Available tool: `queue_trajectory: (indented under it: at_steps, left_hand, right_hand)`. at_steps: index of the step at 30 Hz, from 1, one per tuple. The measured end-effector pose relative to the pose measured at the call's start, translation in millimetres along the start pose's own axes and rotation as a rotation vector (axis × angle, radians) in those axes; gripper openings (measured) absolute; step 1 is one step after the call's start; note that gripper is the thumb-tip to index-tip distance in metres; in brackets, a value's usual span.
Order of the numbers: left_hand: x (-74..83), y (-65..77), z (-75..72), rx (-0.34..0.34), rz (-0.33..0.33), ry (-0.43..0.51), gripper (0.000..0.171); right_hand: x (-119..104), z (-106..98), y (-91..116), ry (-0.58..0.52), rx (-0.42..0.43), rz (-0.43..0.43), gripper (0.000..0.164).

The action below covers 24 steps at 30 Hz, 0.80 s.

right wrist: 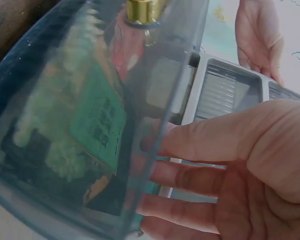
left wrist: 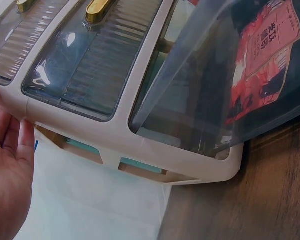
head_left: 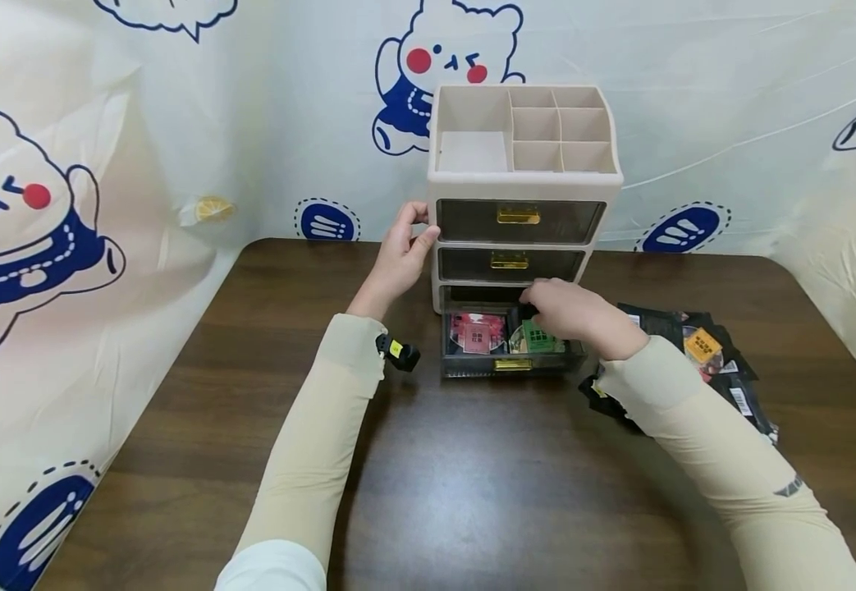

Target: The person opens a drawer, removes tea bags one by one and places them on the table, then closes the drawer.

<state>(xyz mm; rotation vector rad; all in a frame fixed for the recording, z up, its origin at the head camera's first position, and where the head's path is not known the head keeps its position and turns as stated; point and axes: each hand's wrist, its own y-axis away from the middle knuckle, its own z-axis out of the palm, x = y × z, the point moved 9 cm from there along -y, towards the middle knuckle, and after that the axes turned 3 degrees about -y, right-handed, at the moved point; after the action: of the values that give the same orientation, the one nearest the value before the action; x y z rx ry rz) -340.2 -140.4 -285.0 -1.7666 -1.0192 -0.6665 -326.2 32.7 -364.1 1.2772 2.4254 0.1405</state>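
A cream drawer organizer (head_left: 525, 187) with dark see-through drawers stands at the back of the table. My left hand (head_left: 400, 256) holds its left side edge, thumb at the front and fingers along the side panel. The bottom drawer (head_left: 464, 367) is pulled out. Lying in it are a packet with a pink label (head_left: 477, 338) on the left and one with a green label (right wrist: 99, 120) on the right. My right hand (head_left: 574, 310) reaches into the drawer over the green-labelled packet, fingers fairly straight, their tips seen through the clear drawer wall (right wrist: 177, 75).
Several black packets (head_left: 736, 369), one with an orange label, lie piled on the table right of the organizer, partly behind my right forearm. Two upper drawers with gold handles (head_left: 519, 215) are closed. A printed cloth (head_left: 309, 123) hangs behind the table.
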Motion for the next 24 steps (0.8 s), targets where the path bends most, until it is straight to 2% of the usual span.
queue_trajectory:
  at_steps: [5, 8, 15, 20, 24]
  left_hand:
    - [0.2, -1.4, 0.3, -0.002, 0.009, 0.008, 0.024]
    - [-0.4, -1.4, 0.1, 0.000, 0.009, 0.008, 0.023]
    - [0.3, -0.7, -0.1, 0.002, 0.012, 0.004, 0.023]
    - [1.3, -0.5, -0.3, 0.006, 0.010, -0.002, 0.023]
    - [-1.5, -0.5, -0.8, 0.005, -0.013, 0.002, 0.022]
  right_hand:
    - [5, -16, 5, -0.089, 0.081, 0.020, 0.030]
    - [7, -24, 7, -0.152, 0.121, -0.016, 0.025]
    - [17, -22, 7, -0.293, 0.115, -0.114, 0.016]
    - [28, -23, 13, -0.414, 0.117, -0.084, 0.015]
    - [43, -34, 27, -0.531, 0.181, -0.027, 0.017]
